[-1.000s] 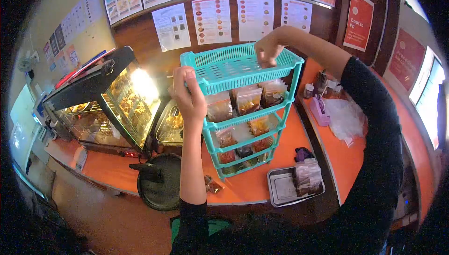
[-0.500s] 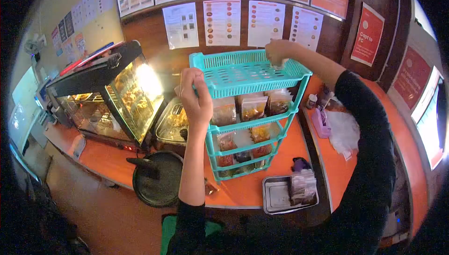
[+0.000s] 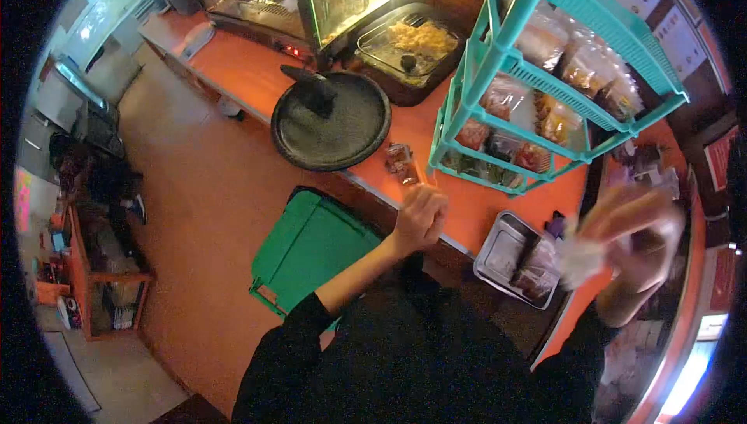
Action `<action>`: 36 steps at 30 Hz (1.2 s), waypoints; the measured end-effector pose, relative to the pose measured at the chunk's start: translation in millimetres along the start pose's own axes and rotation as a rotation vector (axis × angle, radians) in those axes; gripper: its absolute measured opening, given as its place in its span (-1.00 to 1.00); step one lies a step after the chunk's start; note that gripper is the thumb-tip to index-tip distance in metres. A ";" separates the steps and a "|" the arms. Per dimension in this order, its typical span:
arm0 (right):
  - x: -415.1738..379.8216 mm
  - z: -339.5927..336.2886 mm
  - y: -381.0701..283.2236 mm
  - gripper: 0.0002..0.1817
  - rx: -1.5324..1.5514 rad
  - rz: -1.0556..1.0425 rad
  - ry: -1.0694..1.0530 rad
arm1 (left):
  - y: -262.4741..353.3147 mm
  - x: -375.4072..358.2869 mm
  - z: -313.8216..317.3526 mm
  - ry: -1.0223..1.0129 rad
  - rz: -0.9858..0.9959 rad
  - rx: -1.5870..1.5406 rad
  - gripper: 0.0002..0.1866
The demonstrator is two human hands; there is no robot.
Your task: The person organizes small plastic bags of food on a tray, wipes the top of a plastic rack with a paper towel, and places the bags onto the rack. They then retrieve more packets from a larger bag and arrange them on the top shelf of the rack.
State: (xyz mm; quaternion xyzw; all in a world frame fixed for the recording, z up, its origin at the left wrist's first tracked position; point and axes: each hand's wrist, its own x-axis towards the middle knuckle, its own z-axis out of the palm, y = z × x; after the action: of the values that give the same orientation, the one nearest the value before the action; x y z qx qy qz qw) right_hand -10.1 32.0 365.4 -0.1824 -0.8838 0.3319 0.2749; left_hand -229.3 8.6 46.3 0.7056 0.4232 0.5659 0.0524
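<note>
My left hand (image 3: 420, 218) is closed near the counter's front edge, just below a small clear packet with dark contents (image 3: 400, 162). What its curled fingers hold, if anything, is hidden. My right hand (image 3: 634, 233) is smeared by motion above the right side of the counter. A white, crumpled tissue or cloth (image 3: 582, 262) is in its grip. Close to that hand lies a metal tray (image 3: 498, 247) with a stack of filled plastic packets (image 3: 538, 268). Behind both hands stands a turquoise tiered rack (image 3: 537, 70) with bagged food on its shelves.
A large dark stone mortar (image 3: 334, 132) with a pestle (image 3: 310, 91) sits at the counter edge. Behind it are a glass tray of fried food (image 3: 408, 43) and a lit display case (image 3: 311, 4). A green lidded bin (image 3: 311, 245) stands on the floor below.
My view has swung down and left. Both hands have come off the rack's top shelf: the left is now low by the counter edge, the right over the metal tray's right side.
</note>
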 end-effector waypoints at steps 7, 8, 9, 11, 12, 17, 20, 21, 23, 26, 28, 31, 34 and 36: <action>-38.6 218.6 159.2 -0.88 0.090 0.398 -0.418 | -105.0 -270.7 9.9 -0.859 -0.329 0.537 -0.51; -43.9 242.6 177.6 -0.86 0.111 0.485 -0.372 | -118.1 -282.5 12.2 -0.832 -0.342 0.693 -0.46; -48.0 262.5 191.2 -0.86 0.106 0.488 -0.365 | -126.4 -283.3 14.8 -0.832 -0.333 0.689 -0.46; -62.0 305.2 210.7 -0.84 -0.016 0.652 -0.043 | -132.7 -288.1 12.5 -1.007 -0.334 0.686 -0.44; -72.4 328.8 223.3 -0.84 -0.008 0.659 -0.039 | -124.5 -286.3 4.4 -1.018 -0.332 0.685 -0.44; -101.0 418.6 277.2 -0.71 0.120 0.710 0.121 | -23.0 -211.1 -67.9 -0.450 -0.256 0.508 -0.76; -109.4 479.3 299.2 -0.58 0.243 0.520 -0.022 | 15.1 -209.4 -96.1 -0.329 -0.198 0.566 -0.82; -109.3 491.5 299.1 -0.51 0.142 0.611 -0.161 | 17.3 -213.2 -100.5 -0.281 -0.163 0.562 -0.84; -114.5 516.1 314.2 -0.41 0.064 0.673 -0.330 | 19.8 -206.8 -106.3 -0.291 -0.128 0.532 -0.85; -133.4 541.3 347.5 -0.43 0.193 0.718 -0.452 | 16.2 -208.7 -102.0 -0.342 -0.168 0.510 -0.87; -134.3 480.4 311.1 -0.48 0.131 0.740 -0.363 | 10.9 -210.1 -86.6 -0.382 -0.198 0.483 -0.87; -174.6 425.8 302.1 -0.64 0.126 0.704 -0.146 | -3.7 -207.7 -60.5 -0.659 -0.361 0.513 -0.70; -217.6 288.3 220.6 -0.72 0.406 0.658 -0.071 | -75.4 -256.9 -20.0 -0.937 -0.431 0.605 -0.55; -263.0 215.2 173.2 -0.76 0.479 0.731 0.227 | -156.7 -301.0 3.5 -1.199 -0.288 0.535 -0.52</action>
State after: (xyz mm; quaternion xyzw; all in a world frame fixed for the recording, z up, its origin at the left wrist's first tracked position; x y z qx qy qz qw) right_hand 89.3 -81.9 15.2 -0.4490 -0.6239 0.5800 0.2695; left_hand -311.0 -87.8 -268.6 0.8229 0.5366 -0.0610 0.1766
